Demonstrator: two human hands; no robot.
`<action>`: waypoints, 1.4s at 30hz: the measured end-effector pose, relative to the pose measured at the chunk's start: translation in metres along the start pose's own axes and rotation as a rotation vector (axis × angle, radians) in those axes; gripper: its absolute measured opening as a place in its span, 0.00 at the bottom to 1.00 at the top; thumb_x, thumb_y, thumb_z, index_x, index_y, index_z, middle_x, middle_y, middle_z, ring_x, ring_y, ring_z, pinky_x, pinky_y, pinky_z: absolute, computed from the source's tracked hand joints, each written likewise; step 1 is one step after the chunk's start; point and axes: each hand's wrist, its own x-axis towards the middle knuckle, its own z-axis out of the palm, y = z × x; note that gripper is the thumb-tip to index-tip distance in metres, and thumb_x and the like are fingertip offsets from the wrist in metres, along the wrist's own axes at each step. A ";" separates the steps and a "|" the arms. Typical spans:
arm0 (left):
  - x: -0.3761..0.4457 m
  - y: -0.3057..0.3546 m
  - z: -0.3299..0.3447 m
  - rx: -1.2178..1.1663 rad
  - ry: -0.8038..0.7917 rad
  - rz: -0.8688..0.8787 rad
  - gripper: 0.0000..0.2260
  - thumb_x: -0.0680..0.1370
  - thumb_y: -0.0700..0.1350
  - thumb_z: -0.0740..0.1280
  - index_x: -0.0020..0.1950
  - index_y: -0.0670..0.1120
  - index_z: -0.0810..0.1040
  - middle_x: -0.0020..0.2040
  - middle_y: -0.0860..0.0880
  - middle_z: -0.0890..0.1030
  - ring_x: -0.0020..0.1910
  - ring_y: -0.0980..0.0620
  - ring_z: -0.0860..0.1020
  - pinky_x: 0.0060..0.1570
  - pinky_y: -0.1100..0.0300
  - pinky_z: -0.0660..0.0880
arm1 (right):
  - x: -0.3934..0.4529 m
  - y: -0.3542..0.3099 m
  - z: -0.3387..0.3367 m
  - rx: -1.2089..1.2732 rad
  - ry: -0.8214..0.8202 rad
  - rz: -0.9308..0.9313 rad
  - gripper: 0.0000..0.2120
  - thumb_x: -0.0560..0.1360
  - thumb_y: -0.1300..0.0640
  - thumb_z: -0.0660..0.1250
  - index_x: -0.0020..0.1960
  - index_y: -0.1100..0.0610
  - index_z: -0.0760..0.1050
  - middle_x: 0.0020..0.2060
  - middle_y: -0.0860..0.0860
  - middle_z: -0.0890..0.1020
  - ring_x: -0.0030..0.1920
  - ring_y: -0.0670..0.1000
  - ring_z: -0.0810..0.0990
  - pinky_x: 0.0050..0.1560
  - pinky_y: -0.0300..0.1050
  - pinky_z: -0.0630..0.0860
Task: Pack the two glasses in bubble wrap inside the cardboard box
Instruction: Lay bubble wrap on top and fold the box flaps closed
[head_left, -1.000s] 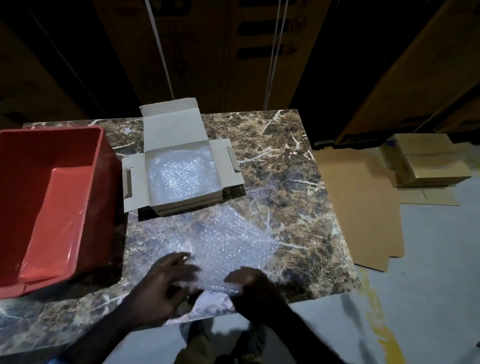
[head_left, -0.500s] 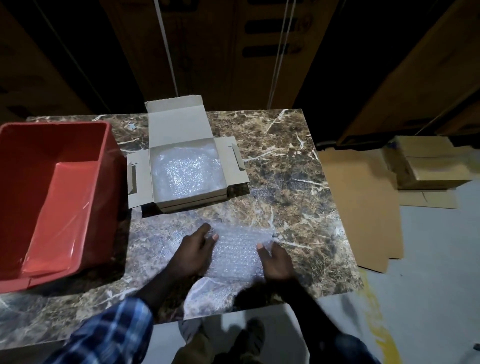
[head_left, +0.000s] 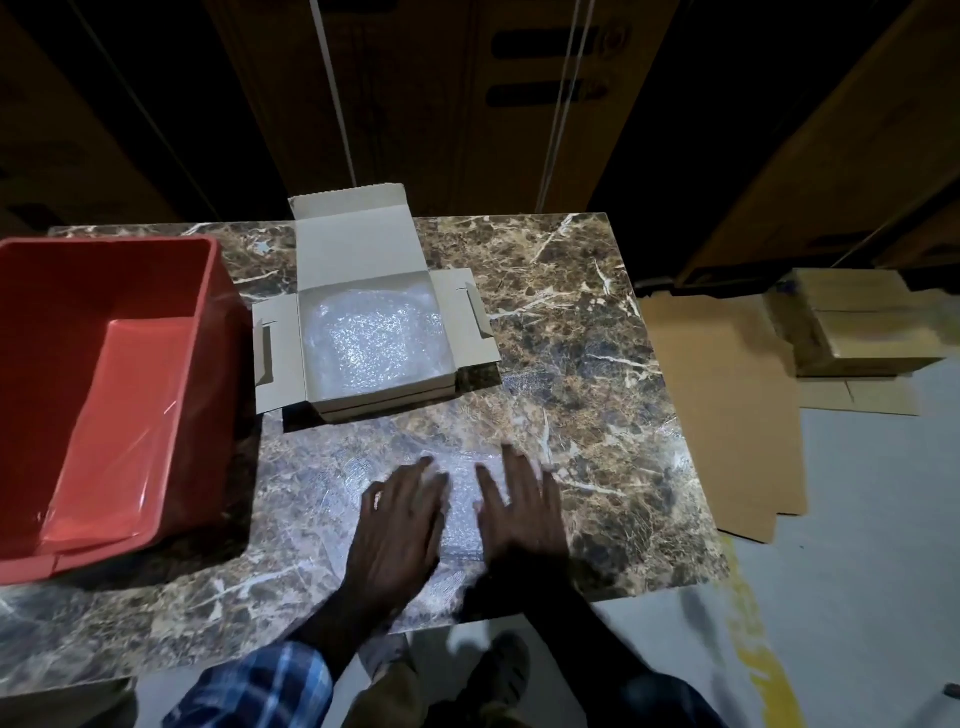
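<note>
On the marble table (head_left: 571, 322), both hands' fingers (head_left: 511, 467) have flattened, released, onto the bubble wrap (head_left: 460, 499).

A brown marble table (head_left: 571, 322) with white veins stands on a pale grey floor (head_left: 857, 519) (a yellow stripe (head_left: 753, 639) runs near its right corner). Dark wooden panels (head_left: 467, 104) fill the dim far side.

Left hand (head_left: 400, 519) and right hand (head_left: 522, 512) lie side by side, palms down, fingers straight and spread, forearms reaching forward.
</note>
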 end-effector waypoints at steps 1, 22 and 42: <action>-0.005 -0.003 0.004 0.022 -0.060 0.089 0.19 0.84 0.51 0.57 0.72 0.44 0.73 0.77 0.44 0.67 0.74 0.44 0.66 0.68 0.47 0.62 | -0.004 0.000 0.004 0.002 -0.064 -0.055 0.24 0.79 0.51 0.61 0.74 0.55 0.70 0.77 0.60 0.65 0.74 0.58 0.68 0.72 0.61 0.62; 0.015 -0.051 -0.025 0.161 -0.101 0.354 0.26 0.82 0.53 0.55 0.73 0.38 0.72 0.70 0.40 0.75 0.70 0.42 0.74 0.74 0.42 0.57 | 0.030 0.002 -0.031 -0.128 -0.013 -0.380 0.24 0.69 0.57 0.65 0.64 0.61 0.79 0.63 0.59 0.81 0.64 0.59 0.80 0.74 0.58 0.54; 0.136 -0.151 -0.093 0.208 -0.331 0.116 0.32 0.79 0.54 0.47 0.80 0.39 0.56 0.80 0.39 0.59 0.80 0.43 0.56 0.78 0.48 0.49 | 0.221 -0.052 -0.052 0.012 -0.422 -0.350 0.35 0.79 0.46 0.57 0.82 0.53 0.51 0.81 0.58 0.48 0.81 0.57 0.47 0.79 0.52 0.42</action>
